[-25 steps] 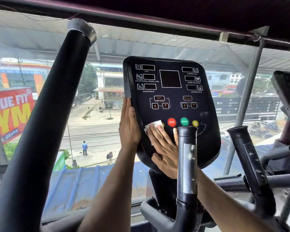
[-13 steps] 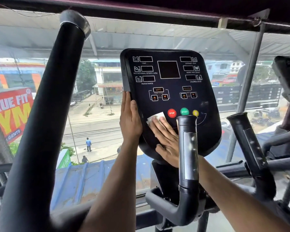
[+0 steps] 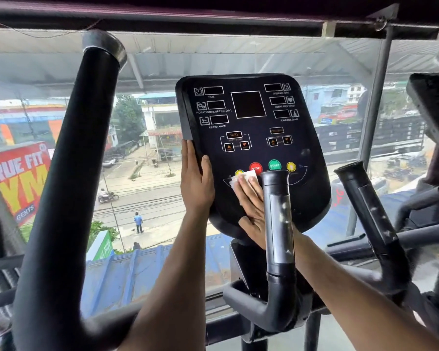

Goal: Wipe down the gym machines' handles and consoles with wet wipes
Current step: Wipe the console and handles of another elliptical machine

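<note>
Wiping is under way on the black, shield-shaped plastic console of a cardio machine, which fills the centre of the view against a glass wall. At about 7 o'clock on the panel, the right hand lies flat with straight fingers, pressing a small white wet wipe onto the face just below the red round STOP button; the wipe's top edge touches that button and partly covers a yellow one beside it. Left hand is also flat, fingers together and pointing to 12 o'clock, braced along the console's 9 o'clock edge with the thumb resting on the front face. It steadies the panel rather than gripping it.

To do this step well, I judge the pressure should stay light across the button row, so nothing is triggered, with overlapping strokes carried up toward the display windows at 12 o'clock. A short black upright grip with a metal sensor strip stands in front of the right wrist and may hamper sideways strokes toward 3 o'clock. The thick black foam-covered swing handle at 9 o'clock of the view looks like the next surface to clean.
</note>
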Demonstrator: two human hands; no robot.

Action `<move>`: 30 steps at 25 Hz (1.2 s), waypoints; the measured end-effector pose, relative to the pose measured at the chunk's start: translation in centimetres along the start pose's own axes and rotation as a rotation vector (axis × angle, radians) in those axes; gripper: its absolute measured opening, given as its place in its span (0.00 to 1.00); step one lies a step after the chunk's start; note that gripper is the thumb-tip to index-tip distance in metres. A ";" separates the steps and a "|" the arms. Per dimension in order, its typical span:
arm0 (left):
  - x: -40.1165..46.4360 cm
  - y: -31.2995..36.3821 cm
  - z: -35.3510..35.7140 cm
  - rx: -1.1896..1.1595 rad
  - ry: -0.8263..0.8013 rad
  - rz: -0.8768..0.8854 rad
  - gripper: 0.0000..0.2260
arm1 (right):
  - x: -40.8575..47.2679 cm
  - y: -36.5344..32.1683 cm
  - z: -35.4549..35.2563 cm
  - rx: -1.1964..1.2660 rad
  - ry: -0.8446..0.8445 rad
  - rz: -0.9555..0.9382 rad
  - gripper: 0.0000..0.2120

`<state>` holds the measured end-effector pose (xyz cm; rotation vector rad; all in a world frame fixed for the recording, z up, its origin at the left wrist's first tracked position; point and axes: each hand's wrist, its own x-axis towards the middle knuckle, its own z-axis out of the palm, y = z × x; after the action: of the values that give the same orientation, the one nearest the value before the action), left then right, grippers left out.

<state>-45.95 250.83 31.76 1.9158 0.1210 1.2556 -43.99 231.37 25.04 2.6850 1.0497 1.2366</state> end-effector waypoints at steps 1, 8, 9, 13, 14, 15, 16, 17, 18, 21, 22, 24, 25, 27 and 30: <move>0.0 0.0 0.1 -0.001 0.004 0.005 0.25 | -0.2 0.8 0.2 0.116 -0.104 -0.019 0.34; 0.3 -0.3 0.5 0.043 -0.019 0.018 0.30 | 3.4 4.3 2.6 0.226 -0.170 0.257 0.35; 0.4 -0.3 0.4 0.045 -0.030 0.023 0.32 | 3.9 3.5 3.4 0.318 -0.148 0.284 0.33; 0.9 -0.9 0.3 0.050 -0.093 0.049 0.38 | 2.0 -0.1 3.0 0.331 -0.134 0.109 0.37; 0.7 -0.8 0.3 0.060 -0.108 0.041 0.40 | 1.2 -0.1 1.5 0.290 -0.125 0.050 0.37; 0.5 -0.6 0.4 0.072 -0.118 0.027 0.42 | 0.4 0.2 0.3 0.288 -0.080 0.050 0.36; 0.3 -0.4 0.5 0.080 -0.118 0.013 0.44 | -0.1 1.3 0.5 0.316 -0.057 0.097 0.35; 0.2 -0.2 0.6 0.089 -0.113 0.005 0.45 | -0.5 2.6 0.0 0.323 -0.071 0.189 0.37; 0.0 -0.1 0.6 0.099 -0.101 0.006 0.45 | -0.4 3.8 0.5 0.358 -0.140 0.302 0.40; -0.3 -0.1 0.7 0.159 -0.071 0.036 0.42 | 2.0 6.5 0.4 0.361 -0.214 0.573 0.40; -0.2 -0.2 0.8 0.190 -0.061 0.043 0.41 | 3.1 7.1 0.3 0.402 -0.226 0.622 0.38; -0.5 -0.1 0.9 0.264 -0.050 0.082 0.38 | 4.3 7.0 -0.2 0.399 -0.253 0.606 0.37; -0.7 -0.1 0.9 0.295 -0.047 0.111 0.37 | 4.6 6.4 -0.7 0.392 -0.246 0.550 0.39; -0.7 0.0 1.0 0.320 -0.050 0.147 0.35 | 4.2 5.0 -2.0 0.430 -0.204 0.364 0.44; -0.6 0.0 1.1 0.304 -0.056 0.141 0.34 | 1.2 3.7 -1.5 0.286 -0.132 0.127 0.39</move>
<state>-45.43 249.90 31.16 2.2518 0.1570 1.3357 -42.34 228.81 27.90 3.0402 1.1320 0.9728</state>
